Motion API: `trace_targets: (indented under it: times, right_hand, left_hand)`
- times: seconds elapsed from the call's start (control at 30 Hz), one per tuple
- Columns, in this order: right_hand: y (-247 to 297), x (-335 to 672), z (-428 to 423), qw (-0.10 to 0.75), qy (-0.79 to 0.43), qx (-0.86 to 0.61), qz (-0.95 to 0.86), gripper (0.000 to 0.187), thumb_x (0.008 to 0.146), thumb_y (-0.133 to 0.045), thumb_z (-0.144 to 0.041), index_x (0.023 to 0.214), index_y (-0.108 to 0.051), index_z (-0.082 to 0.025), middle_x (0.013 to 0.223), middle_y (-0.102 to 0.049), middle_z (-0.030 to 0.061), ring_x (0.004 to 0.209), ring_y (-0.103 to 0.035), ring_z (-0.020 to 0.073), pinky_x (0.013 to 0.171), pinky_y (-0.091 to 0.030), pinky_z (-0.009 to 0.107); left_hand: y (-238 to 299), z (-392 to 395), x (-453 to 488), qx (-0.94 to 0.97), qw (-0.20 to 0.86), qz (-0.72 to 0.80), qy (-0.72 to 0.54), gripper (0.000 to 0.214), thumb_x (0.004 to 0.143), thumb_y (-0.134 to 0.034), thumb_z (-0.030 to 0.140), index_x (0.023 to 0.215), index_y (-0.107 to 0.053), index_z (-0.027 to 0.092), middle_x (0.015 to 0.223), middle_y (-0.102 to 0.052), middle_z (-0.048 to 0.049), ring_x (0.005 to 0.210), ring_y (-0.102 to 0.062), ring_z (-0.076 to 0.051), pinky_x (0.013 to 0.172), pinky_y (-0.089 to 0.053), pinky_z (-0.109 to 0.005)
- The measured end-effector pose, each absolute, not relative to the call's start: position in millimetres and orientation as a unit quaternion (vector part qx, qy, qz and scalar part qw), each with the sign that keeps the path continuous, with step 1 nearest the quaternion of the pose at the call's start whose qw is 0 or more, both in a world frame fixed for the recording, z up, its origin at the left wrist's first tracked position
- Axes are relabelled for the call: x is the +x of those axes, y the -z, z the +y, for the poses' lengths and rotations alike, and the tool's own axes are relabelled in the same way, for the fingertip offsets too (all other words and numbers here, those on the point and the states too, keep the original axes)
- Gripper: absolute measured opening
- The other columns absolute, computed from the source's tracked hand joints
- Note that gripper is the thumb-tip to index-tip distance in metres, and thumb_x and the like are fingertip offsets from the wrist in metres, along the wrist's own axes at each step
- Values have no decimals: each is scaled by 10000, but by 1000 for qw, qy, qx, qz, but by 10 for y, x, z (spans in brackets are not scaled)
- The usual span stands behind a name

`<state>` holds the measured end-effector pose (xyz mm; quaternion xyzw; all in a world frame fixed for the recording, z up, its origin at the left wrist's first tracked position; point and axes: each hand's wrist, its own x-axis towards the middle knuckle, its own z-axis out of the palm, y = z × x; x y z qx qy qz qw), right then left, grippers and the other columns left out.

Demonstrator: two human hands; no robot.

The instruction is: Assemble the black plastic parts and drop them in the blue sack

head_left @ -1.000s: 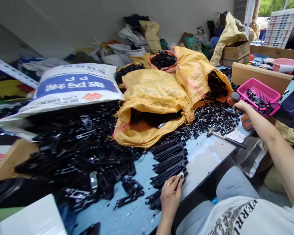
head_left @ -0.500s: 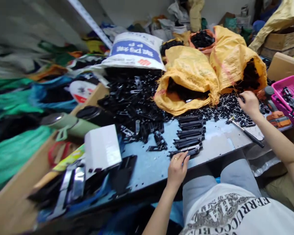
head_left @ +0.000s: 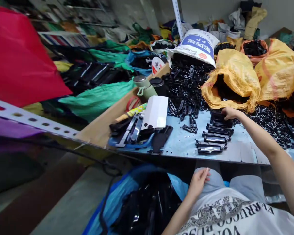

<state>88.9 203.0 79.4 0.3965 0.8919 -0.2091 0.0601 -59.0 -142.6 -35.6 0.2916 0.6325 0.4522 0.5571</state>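
Observation:
Above my lap hangs my left hand (head_left: 200, 180), its fingers loosely bent and apart, with nothing visible in them. My right hand (head_left: 230, 113) reaches over the table to the far end of a row of black plastic parts (head_left: 214, 135). Its fingertips point down and are pinched together against the farthest parts; what they hold, if anything, is too small to make out. These long, narrow parts lie side by side, the nearest ones glossy. Left of the row is a small group of black clips (head_left: 190, 125). A heap of small screws (head_left: 271, 125) spreads to the right.
Behind the row, a yellow woven sack (head_left: 237, 78) gapes open beside a white printed sack (head_left: 198, 44) and a black heap of parts (head_left: 186, 85). Leftward stand a green flask (head_left: 145, 86) and a white box (head_left: 155, 111). Below the edge, a blue bag (head_left: 100, 212) holds black parts.
The view has swung left. My left hand has left the nearest part and drawn back over my lap. My right hand has moved left from the screw heap to the row's far end.

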Motion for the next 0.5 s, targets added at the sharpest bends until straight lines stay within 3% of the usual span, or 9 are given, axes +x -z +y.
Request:
trace_targets:
  times: [0.1, 0.2, 0.37, 0.5]
  right_hand:
    - [-796, 913, 2028, 78, 278, 404, 868, 520, 654, -706, -283, 1132, -587, -114, 1053, -635, 90, 882, -592, 163, 821, -454, 259]
    - [-689, 823, 1836, 90, 350, 414, 835, 521, 677, -693, -380, 1123, -580, -135, 1022, -651, 76, 865, -603, 170, 789, -468, 259]
    - [-529, 621, 1099, 89, 444, 415, 789, 515, 722, -619, -391, 1176, -524, -166, 995, -649, 61, 848, -607, 199, 735, -485, 285]
    - [-484, 603, 555, 82, 492, 376, 781, 695, 685, -640, -362, 1307, -405, -162, 1128, -602, 74, 980, -574, 211, 826, -468, 302]
  left_hand:
    - [418, -1460, -573, 167, 613, 615, -467, 481, 662, -670, 575, 885, -628, 151, 744, -613, -32, 582, -585, -120, 528, -442, -228]
    - [370, -1401, -463, 43, 628, 574, -524, 471, 683, -680, 550, 966, -552, 196, 873, -621, -42, 718, -640, -152, 620, -509, -275]
    - [307, -1338, -288, -24, 587, 485, -648, 449, 726, -635, 556, 1029, -566, 232, 1172, -613, -75, 1048, -609, -236, 821, -528, -350]
    - [382, -1452, -247, -52, 579, 483, -655, 497, 715, -616, 591, 1084, -579, 260, 1211, -615, -52, 1101, -588, -273, 856, -526, -402]
